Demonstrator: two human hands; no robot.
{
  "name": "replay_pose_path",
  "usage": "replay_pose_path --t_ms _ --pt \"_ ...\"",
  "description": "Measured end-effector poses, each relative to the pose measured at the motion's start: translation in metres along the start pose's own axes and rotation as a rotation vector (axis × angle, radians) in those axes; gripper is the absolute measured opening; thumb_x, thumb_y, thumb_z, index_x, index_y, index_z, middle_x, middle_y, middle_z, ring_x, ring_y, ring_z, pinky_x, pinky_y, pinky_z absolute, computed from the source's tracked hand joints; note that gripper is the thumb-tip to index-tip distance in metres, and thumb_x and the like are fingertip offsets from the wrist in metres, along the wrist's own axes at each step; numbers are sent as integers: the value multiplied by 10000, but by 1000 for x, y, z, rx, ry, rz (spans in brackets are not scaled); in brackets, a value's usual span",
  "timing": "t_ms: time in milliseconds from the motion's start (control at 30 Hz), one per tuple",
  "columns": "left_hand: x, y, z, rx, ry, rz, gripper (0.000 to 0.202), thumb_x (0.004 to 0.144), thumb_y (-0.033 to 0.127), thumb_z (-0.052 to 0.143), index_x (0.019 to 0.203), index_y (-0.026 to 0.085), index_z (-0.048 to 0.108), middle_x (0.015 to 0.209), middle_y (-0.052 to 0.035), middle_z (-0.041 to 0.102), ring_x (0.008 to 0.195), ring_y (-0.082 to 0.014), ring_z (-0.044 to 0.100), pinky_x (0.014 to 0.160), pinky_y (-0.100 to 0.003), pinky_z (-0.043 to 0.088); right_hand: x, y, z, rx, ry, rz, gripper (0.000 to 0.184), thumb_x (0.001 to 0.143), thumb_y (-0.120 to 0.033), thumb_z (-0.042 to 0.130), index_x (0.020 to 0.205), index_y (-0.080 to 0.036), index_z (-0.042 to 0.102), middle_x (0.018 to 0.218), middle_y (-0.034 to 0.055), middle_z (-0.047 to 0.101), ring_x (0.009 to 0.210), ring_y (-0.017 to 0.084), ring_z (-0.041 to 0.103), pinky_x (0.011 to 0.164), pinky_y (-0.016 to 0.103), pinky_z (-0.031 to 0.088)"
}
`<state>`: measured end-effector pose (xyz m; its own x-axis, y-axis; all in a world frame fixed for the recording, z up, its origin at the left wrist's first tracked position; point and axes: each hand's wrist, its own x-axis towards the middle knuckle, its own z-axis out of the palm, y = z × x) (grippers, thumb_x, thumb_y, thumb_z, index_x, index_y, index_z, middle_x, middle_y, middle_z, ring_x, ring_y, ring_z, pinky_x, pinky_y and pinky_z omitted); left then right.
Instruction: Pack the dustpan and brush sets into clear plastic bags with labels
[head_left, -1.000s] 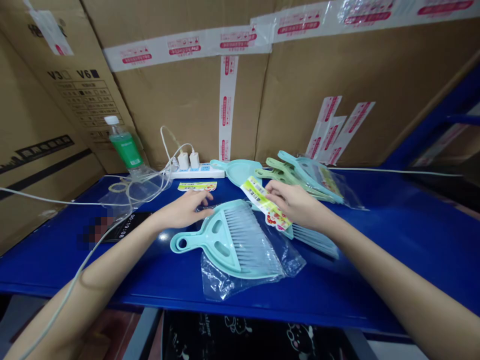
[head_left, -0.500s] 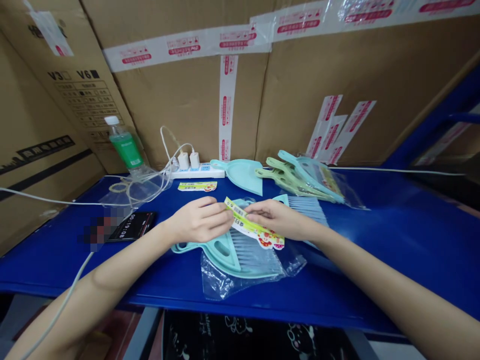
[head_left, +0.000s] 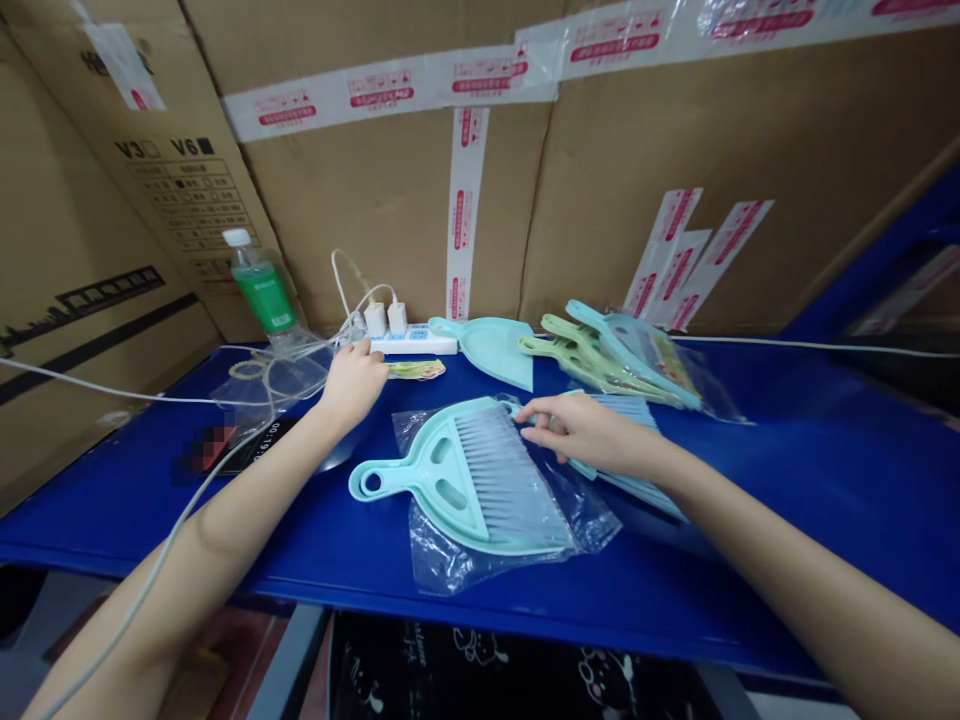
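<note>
My left hand [head_left: 355, 384] is at the back left, its fingers closed at the left end of a yellow-green printed label card [head_left: 417, 370]; the fingertips are partly hidden. My right hand [head_left: 581, 430] hovers by the bristle side of an aqua dustpan [head_left: 439, 505] with a brush [head_left: 517, 480] nested in it. Its fingers are loosely bent and apart, with nothing visible between them. Under the dustpan lies a clear plastic bag [head_left: 442, 575]. A second aqua brush [head_left: 641, 490] is partly covered by my right hand and forearm.
Behind are a loose aqua dustpan [head_left: 499, 350], green dustpan sets [head_left: 585, 365] and a bagged blue set [head_left: 645, 350]. A power strip [head_left: 427, 344], a green-labelled bottle [head_left: 266, 295], a phone [head_left: 259, 452] and white cables lie leftward. Cardboard boxes [head_left: 390, 210] stand along the back.
My left hand has moved back and left with the label card, away from the dustpan. The right hand has let go of the card and stays near the bristles.
</note>
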<state>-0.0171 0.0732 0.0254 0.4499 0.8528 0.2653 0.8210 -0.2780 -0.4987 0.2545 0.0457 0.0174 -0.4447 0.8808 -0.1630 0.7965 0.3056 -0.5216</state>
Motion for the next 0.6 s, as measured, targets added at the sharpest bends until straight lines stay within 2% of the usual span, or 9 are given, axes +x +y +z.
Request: replay_pose_path --t_ms 167,300,367,433,500,600 --pt "0 -4 6 -5 -73 -34 251 755 -8 485 678 103 696 700 -157 695 830 -309 622 623 -352 423 -1 -3 1 -70 -7 -42 335 861 -245 512 1122 -87 651 673 32 649 603 157 585 592 270 434" --pt "-4 3 -3 -13 -83 -36 263 773 4 458 720 105 694 736 -170 707 862 -312 634 661 -361 449 -1 -2 3 -71 0 -55 367 850 -268 538 1151 -87 647 750 61 683 603 158 576 579 275 425" --pt "-9 13 -12 -33 -87 -30 266 834 59 433 812 107 693 770 -163 714 832 -293 654 647 -348 460 -1 0 4 -66 10 -63 390 836 -284 558 1160 -84 642 755 68 687 593 162 571 572 282 422" --pt "-15 24 -21 -85 -110 -16 298 933 227 389 932 135 672 751 -116 718 718 -261 672 578 -318 457 -1 2 6 -54 25 -83 415 823 -310 573 1168 -87 636 737 66 684 587 168 571 564 286 423" --pt "-21 36 -26 -228 -199 -5 396 969 387 338 1112 127 601 744 -96 719 678 -261 683 543 -306 452 -1 3 7 -23 22 -113 441 814 -332 578 1185 -98 626 718 56 676 586 170 575 555 285 427" --pt "-23 44 -27 -322 -246 -80 473 965 431 335 1242 83 496 844 -133 724 710 -273 692 569 -318 461 -2 4 9 81 -47 -121 492 798 -341 582 1232 -108 594 733 47 660 576 162 573 531 278 446"
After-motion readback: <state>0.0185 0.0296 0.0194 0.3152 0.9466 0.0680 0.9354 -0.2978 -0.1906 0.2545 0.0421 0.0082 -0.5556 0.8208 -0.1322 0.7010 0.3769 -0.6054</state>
